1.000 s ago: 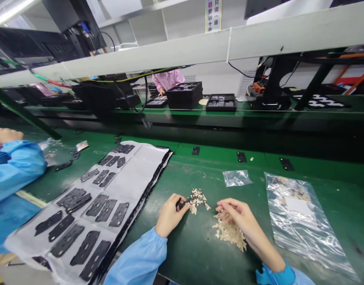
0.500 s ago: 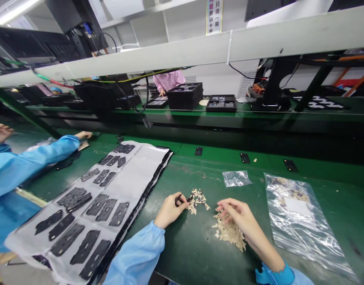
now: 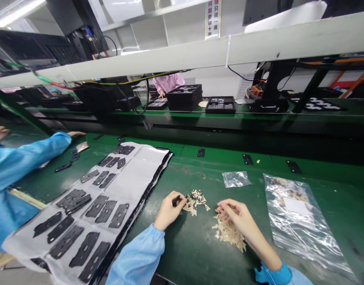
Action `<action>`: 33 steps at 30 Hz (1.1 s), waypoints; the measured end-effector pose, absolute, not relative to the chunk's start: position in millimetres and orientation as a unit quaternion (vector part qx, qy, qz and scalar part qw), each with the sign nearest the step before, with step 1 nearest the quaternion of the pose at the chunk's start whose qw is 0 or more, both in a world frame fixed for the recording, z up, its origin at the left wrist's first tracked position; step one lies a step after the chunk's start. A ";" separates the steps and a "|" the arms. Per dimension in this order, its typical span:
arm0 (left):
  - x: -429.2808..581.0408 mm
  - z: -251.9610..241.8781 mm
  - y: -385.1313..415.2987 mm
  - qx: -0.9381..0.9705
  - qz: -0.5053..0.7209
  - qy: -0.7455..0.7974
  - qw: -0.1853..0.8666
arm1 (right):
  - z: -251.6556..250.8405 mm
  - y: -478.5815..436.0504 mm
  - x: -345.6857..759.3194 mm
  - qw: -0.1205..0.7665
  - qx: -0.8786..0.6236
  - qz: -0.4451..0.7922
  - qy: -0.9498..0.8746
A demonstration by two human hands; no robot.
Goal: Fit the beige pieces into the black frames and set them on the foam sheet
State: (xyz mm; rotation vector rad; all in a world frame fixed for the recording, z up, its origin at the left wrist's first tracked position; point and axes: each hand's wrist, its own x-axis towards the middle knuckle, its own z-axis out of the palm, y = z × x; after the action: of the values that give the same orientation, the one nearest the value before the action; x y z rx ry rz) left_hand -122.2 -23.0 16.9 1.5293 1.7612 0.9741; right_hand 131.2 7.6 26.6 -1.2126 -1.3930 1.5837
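My left hand [image 3: 170, 209] is closed at the left edge of a small scatter of tan and dark flat pieces [image 3: 199, 198]. A small dark piece [image 3: 176, 200] shows between its thumb and fingers; its exact kind is unclear. My right hand [image 3: 233, 211] hovers over the far edge of a larger heap of tan pieces [image 3: 231, 235], thumb and fingertips drawn together. Whatever those fingertips hold is too small or hidden. Left of my arms, a white-lined padded sheet [image 3: 134, 174] carries rows of black flat plates [image 3: 95, 257].
To the right lies a large clear bag [image 3: 303, 225] with small pieces inside. A smaller clear bag [image 3: 235, 179] is nearer the middle. Several black plates [image 3: 247, 159] line the back. At left, a co-worker's blue sleeve [image 3: 30, 154] reaches across the bench. A shelf beam [image 3: 182, 57] spans above.
My left hand has shifted slightly left, the dark piece still in its fingers. My right hand stays nearly still. The co-worker's arm at left has drawn back a little leftward.
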 end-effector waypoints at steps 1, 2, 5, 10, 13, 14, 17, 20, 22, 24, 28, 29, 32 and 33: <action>-122.8 17.4 -23.7 0.576 0.372 0.666 0.294 | 24.2 7.7 131.3 0.349 -0.471 0.599 -0.546; -123.0 18.4 -24.5 0.575 0.375 0.667 0.288 | 22.0 7.7 131.0 0.352 -0.474 0.585 -0.556; -119.5 25.6 -28.0 0.572 0.389 0.658 0.297 | 19.3 5.8 126.1 0.356 -0.477 0.556 -0.580; -93.0 46.0 -38.3 0.440 0.439 0.570 0.537 | 33.4 -5.8 108.6 0.349 -0.420 0.632 -0.550; -73.7 50.8 -43.0 0.270 0.435 0.450 0.732 | 45.9 -12.4 104.0 0.367 -0.331 0.690 -0.529; -68.4 50.5 -43.3 0.227 0.422 0.412 0.775 | 49.1 -13.6 104.3 0.374 -0.305 0.701 -0.525; -56.6 46.9 -40.5 0.163 0.374 0.337 0.849 | 54.4 -13.9 109.0 0.400 -0.265 0.708 -0.518; -48.4 45.3 -34.3 0.170 0.348 0.329 0.861 | 54.5 -10.5 116.2 0.421 -0.260 0.701 -0.513; -43.5 47.4 -30.1 0.236 0.375 0.372 0.816 | 53.9 -7.2 121.1 0.436 -0.279 0.688 -0.508; -39.3 51.7 -26.6 0.342 0.428 0.440 0.711 | 53.7 -4.1 125.6 0.443 -0.315 0.665 -0.512; -33.8 60.2 -22.4 0.527 0.441 0.516 0.511 | 54.7 -1.0 130.8 0.430 -0.371 0.624 -0.537; -32.8 61.3 -21.9 0.556 0.431 0.521 0.484 | 55.0 -1.1 131.1 0.429 -0.379 0.617 -0.540; -29.9 61.3 -20.9 0.605 0.414 0.529 0.428 | 55.7 -2.1 130.4 0.433 -0.399 0.604 -0.537; -28.9 60.7 -20.5 0.612 0.413 0.530 0.418 | 55.6 -2.5 130.0 0.433 -0.405 0.602 -0.535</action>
State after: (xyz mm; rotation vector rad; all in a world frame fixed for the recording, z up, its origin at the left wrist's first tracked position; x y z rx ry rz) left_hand -28.9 -20.5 60.7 1.5349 1.3304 1.0352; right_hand 130.0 -2.5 55.6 -1.0081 -1.3322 1.5005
